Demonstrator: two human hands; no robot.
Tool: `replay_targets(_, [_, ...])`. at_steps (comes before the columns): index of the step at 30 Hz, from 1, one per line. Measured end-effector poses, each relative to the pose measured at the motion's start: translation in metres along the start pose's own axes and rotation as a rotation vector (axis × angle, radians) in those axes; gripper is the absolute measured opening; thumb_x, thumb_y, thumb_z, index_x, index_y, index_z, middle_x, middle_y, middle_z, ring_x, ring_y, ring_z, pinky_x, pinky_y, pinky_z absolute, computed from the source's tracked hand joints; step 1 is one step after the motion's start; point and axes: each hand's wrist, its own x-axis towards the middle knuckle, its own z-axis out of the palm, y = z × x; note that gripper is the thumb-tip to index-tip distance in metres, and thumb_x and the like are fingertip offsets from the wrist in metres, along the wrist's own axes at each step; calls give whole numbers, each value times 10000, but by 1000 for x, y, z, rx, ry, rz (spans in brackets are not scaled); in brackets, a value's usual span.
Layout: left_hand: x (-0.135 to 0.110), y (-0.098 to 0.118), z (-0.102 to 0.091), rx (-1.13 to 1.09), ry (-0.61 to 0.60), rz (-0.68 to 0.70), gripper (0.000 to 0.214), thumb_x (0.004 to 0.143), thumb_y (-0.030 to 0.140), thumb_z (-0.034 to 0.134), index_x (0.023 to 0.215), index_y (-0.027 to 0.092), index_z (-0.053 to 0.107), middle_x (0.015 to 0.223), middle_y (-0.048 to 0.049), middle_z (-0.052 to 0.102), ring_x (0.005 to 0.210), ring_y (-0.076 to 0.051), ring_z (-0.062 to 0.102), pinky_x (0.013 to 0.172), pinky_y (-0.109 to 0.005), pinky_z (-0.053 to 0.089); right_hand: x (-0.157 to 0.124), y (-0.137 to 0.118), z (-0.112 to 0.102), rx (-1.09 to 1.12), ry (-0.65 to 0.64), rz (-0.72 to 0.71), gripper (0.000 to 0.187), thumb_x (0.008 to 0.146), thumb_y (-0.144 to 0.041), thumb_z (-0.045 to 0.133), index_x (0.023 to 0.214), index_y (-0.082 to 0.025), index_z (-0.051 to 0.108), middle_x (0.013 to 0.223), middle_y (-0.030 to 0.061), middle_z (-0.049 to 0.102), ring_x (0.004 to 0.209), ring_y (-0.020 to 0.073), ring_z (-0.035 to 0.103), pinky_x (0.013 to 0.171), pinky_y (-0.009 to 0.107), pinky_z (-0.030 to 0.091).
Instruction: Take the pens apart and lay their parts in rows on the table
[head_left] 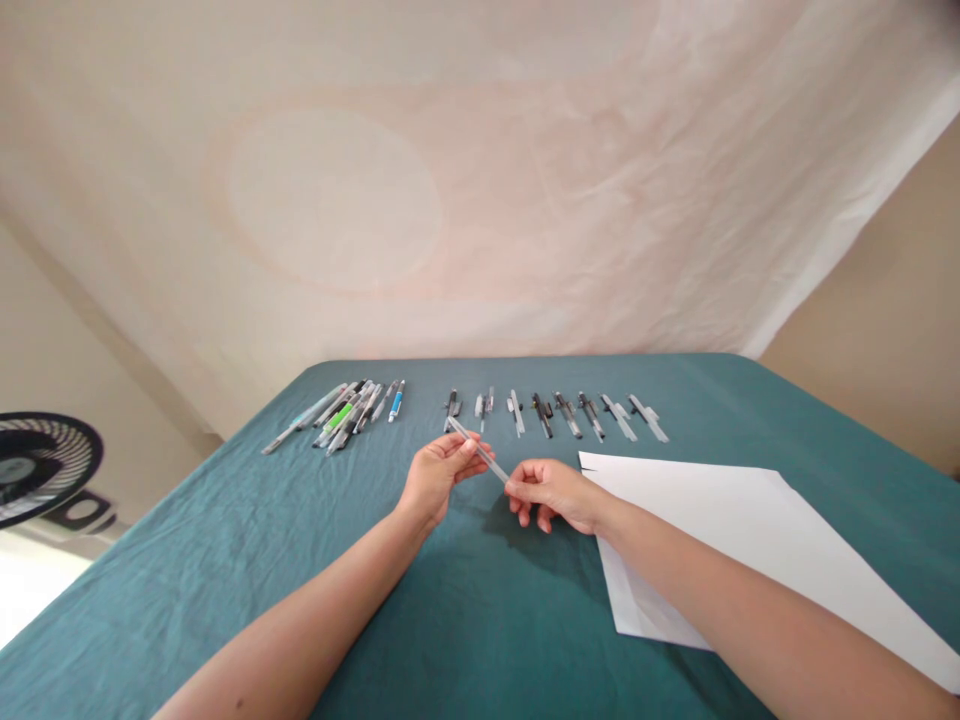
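Between my two hands, above the table, a clear whitish pen (489, 462) slants down to the right. My left hand (441, 470) pinches it along its upper part, thumb on top. At its lower right end my right hand (551, 492) has thumb and forefinger closed on it, with the other fingers curled below. Whether the pen's tip is capped is too small to tell. Just beyond my hands, a row of pens with separate caps or parts beside them, such as a black pen (541, 415) and a clear pen (619, 417), lies across the cloth.
A loose pile of pens (349, 412), one bright green, lies at the left, with a blue pen (397, 401) at its edge. White paper sheets (705, 510) lie under my right forearm. A black fan (45, 468) stands left of the green cloth-covered table (247, 560).
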Motion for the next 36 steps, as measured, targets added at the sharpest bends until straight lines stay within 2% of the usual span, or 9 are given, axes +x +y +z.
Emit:
replay_targets(5, [0, 1, 0, -2, 9, -2, 292, 734, 318, 653, 941, 120, 599, 905, -102, 676, 821, -188, 644, 804, -342, 494, 0, -1, 1, 2, -32, 21, 375, 794, -495, 538, 935, -148, 545, 824, 51, 633, 527, 83, 582, 309, 132, 383])
replay_targets(13, [3, 2, -5, -13, 67, 22, 291, 740, 325, 646, 947, 128, 594, 916, -95, 668, 820, -178, 641, 780, -323, 497, 1, 2, -2, -53, 38, -9, 328, 694, -419, 664, 839, -158, 529, 678, -9, 600, 480, 80, 563, 309, 130, 362])
replay_targets(17, [9, 9, -13, -50, 170, 67, 302, 725, 333, 656, 937, 130, 586, 894, -87, 660, 799, -171, 639, 729, -295, 502, 0, 0, -1, -134, 46, -12, 270, 718, -396, 626, 822, -156, 558, 619, -27, 590, 409, 49, 499, 295, 126, 314])
replay_targets(23, [22, 30, -45, -113, 466, 276, 282, 686, 323, 680, 884, 142, 589, 779, -25, 622, 686, -114, 598, 625, -254, 504, -1, -4, -2, -146, 62, 28, 181, 707, -322, 609, 763, -153, 575, 574, -24, 595, 413, 51, 495, 297, 123, 283])
replay_targets(26, [24, 35, -55, -125, 521, 252, 266, 670, 292, 687, 865, 133, 599, 692, 1, 589, 583, -81, 553, 580, -232, 496, 0, -4, -3, -119, 111, 39, 161, 700, -306, 600, 746, -154, 574, 566, -20, 599, 401, 51, 490, 291, 127, 260])
replay_targets(28, [22, 32, -51, -89, 450, 132, 271, 658, 274, 695, 863, 119, 609, 665, -1, 579, 537, -71, 528, 531, -209, 480, 0, -5, -2, -95, 153, 26, 163, 704, -312, 594, 749, -157, 573, 569, -22, 600, 396, 48, 484, 292, 130, 253])
replay_targets(31, [15, 22, -32, 24, 199, -78, 278, 658, 294, 702, 839, 100, 621, 639, -15, 566, 499, -68, 499, 473, -194, 459, -1, -6, 2, -86, 180, 1, 171, 720, -325, 582, 766, -161, 572, 583, -21, 606, 401, 45, 482, 300, 129, 257])
replay_targets(33, [8, 15, -16, 88, 75, -122, 288, 679, 339, 687, 833, 103, 624, 635, -15, 557, 496, -69, 492, 476, -206, 474, -2, -5, 6, -120, 156, 5, 167, 723, -323, 580, 760, -160, 570, 577, -20, 608, 402, 47, 486, 305, 130, 267])
replay_targets(36, [2, 8, -1, 157, 17, -116, 305, 694, 387, 667, 834, 119, 622, 643, -11, 556, 496, -73, 497, 497, -235, 501, -3, -3, 12, -183, 99, 14, 158, 719, -313, 588, 736, -159, 558, 560, -19, 607, 392, 53, 492, 311, 136, 283])
